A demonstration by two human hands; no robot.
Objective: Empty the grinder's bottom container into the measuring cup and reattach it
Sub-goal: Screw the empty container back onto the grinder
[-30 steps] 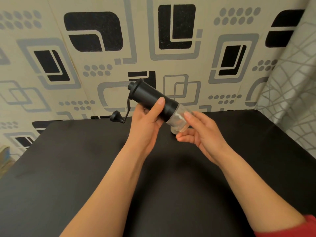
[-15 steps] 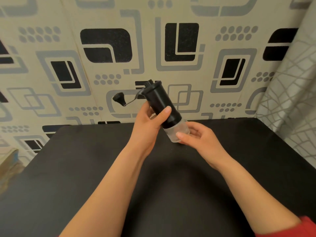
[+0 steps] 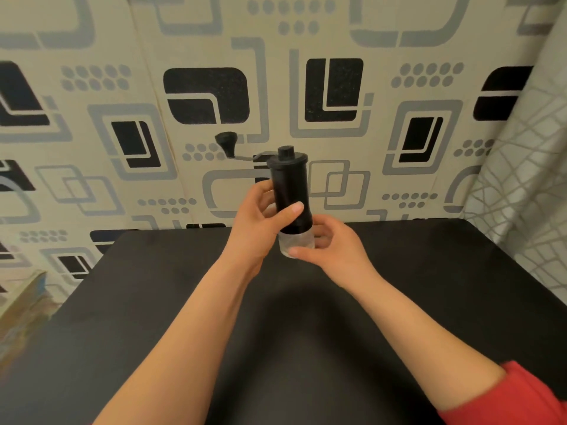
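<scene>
A black hand grinder [image 3: 290, 188] stands nearly upright in the air above the black table [image 3: 153, 317]. Its crank handle [image 3: 228, 145] sticks out to the left at the top. My left hand [image 3: 260, 222] wraps around the black body, thumb across the front. A clear bottom container [image 3: 296, 242] sits at the grinder's lower end, joined to the body. My right hand [image 3: 331, 246] cups this container from the right, thumb on its front. No measuring cup is in view.
A patterned wall [image 3: 337, 87] rises right behind the table's far edge. A grey-lined curtain [image 3: 521, 194] hangs at the right. Some blurred colourful object [image 3: 21, 299] lies off the table's left side. A red sleeve [image 3: 527, 397] shows at my right arm.
The grinder has swung from lying tilted to the left up to nearly upright, its crank rising. My right hand has closed in around the clear container.
</scene>
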